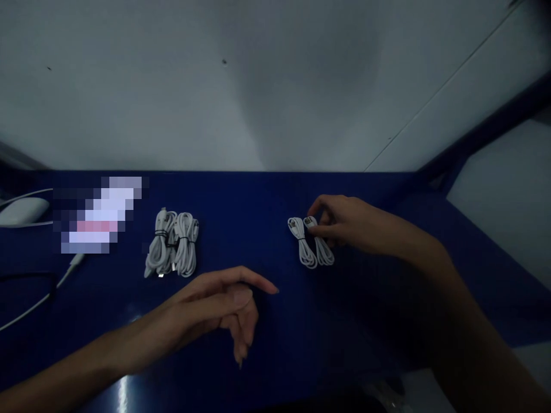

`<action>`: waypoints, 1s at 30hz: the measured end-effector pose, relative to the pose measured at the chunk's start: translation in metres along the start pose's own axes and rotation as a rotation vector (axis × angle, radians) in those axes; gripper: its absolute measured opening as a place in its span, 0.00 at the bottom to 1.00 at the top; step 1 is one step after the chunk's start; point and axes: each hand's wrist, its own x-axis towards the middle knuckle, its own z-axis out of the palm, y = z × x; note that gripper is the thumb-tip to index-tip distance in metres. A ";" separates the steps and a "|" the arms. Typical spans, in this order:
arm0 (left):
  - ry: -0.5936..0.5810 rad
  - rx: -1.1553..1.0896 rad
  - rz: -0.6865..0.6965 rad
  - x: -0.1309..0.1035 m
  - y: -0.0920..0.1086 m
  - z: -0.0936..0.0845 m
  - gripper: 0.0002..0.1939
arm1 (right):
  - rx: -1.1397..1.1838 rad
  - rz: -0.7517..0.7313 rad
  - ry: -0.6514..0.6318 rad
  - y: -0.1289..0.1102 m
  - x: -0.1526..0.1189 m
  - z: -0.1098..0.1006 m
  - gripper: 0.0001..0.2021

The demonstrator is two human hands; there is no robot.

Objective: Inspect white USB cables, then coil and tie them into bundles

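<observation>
Two small bundles of white cable lie side by side on the blue table, right of centre: a left one (302, 243) and a right one (322, 250). My right hand (338, 221) has its thumb and forefinger around the upper end of the right bundle, which rests on the table. My left hand (228, 304) hovers over the table with nothing in it, fingers apart and forefinger pointing right. Beyond it, to the left, several tied white cable bundles (186, 246) lie close together, dark ties around their middles.
A blurred-out bright device (105, 212) lies at the left of the blue table (245, 223), with a white cable (64, 278) plugged in. Near it is a white rounded object (24, 211). A pale wall (172, 86) rises behind the table.
</observation>
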 end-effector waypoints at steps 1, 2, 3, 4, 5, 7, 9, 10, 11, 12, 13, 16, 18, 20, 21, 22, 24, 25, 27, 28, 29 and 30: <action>-0.004 -0.011 -0.001 0.000 0.000 0.000 0.19 | 0.014 -0.012 -0.002 0.000 0.000 0.001 0.13; -0.007 -0.020 -0.003 0.000 -0.001 -0.001 0.18 | 0.026 -0.022 -0.005 0.000 -0.001 0.001 0.12; -0.007 -0.024 -0.005 0.000 -0.001 -0.001 0.18 | 0.035 -0.027 -0.006 0.000 -0.001 0.002 0.12; -0.006 -0.021 -0.004 0.000 -0.001 -0.001 0.18 | 0.041 -0.029 -0.007 0.000 -0.001 0.002 0.12; -0.007 -0.014 -0.003 0.000 -0.001 -0.001 0.18 | 0.047 -0.029 -0.006 -0.001 -0.002 0.002 0.12; -0.005 -0.001 -0.002 0.000 0.000 0.000 0.19 | 0.049 -0.017 -0.009 -0.002 -0.002 0.002 0.13; -0.002 -0.005 -0.006 0.000 0.000 0.000 0.19 | 0.038 0.004 -0.009 -0.004 -0.003 0.002 0.14; 0.000 -0.008 -0.009 0.000 0.000 0.000 0.19 | 0.033 0.010 -0.012 -0.006 -0.003 0.002 0.14; 0.002 -0.008 -0.012 0.000 0.000 0.000 0.20 | 0.026 0.013 -0.014 -0.007 -0.004 0.002 0.14; 0.002 -0.005 -0.011 0.000 -0.001 0.000 0.20 | 0.017 0.014 -0.014 -0.008 -0.004 0.002 0.15; 0.000 -0.002 -0.008 0.000 -0.001 -0.001 0.20 | 0.005 0.015 -0.013 -0.009 -0.004 0.002 0.15; -0.007 -0.002 0.002 0.001 -0.002 -0.001 0.21 | -0.041 0.026 -0.021 -0.011 -0.004 0.002 0.15; -0.007 -0.008 0.001 0.002 -0.002 -0.001 0.21 | -0.056 0.032 -0.037 -0.012 -0.004 0.003 0.15; -0.009 -0.006 -0.003 0.002 -0.001 -0.001 0.21 | -0.063 0.036 -0.045 -0.014 -0.004 0.003 0.16; -0.012 -0.003 -0.005 0.001 -0.001 -0.001 0.21 | -0.070 0.043 -0.042 -0.015 -0.004 0.003 0.16; -0.016 0.003 -0.006 0.001 -0.001 -0.001 0.21 | -0.081 0.052 -0.039 -0.016 -0.004 0.003 0.17; -0.022 0.008 -0.007 0.002 -0.001 -0.002 0.21 | -0.109 0.077 -0.038 -0.019 -0.004 0.004 0.18; -0.023 0.007 -0.007 0.002 -0.001 -0.002 0.21 | -0.122 0.088 -0.042 -0.020 -0.005 0.004 0.19; -0.021 0.003 -0.008 0.002 -0.001 -0.002 0.20 | -0.137 0.102 -0.057 -0.022 -0.005 0.003 0.19; -0.019 0.005 -0.009 0.001 0.000 -0.001 0.20 | -0.139 0.101 -0.062 -0.022 -0.006 0.003 0.19; -0.017 0.011 -0.010 0.001 0.000 -0.001 0.20 | -0.139 0.099 -0.067 -0.021 -0.006 0.003 0.19; -0.016 0.019 -0.009 0.001 0.000 -0.001 0.20 | -0.141 0.094 -0.071 -0.020 -0.006 0.002 0.19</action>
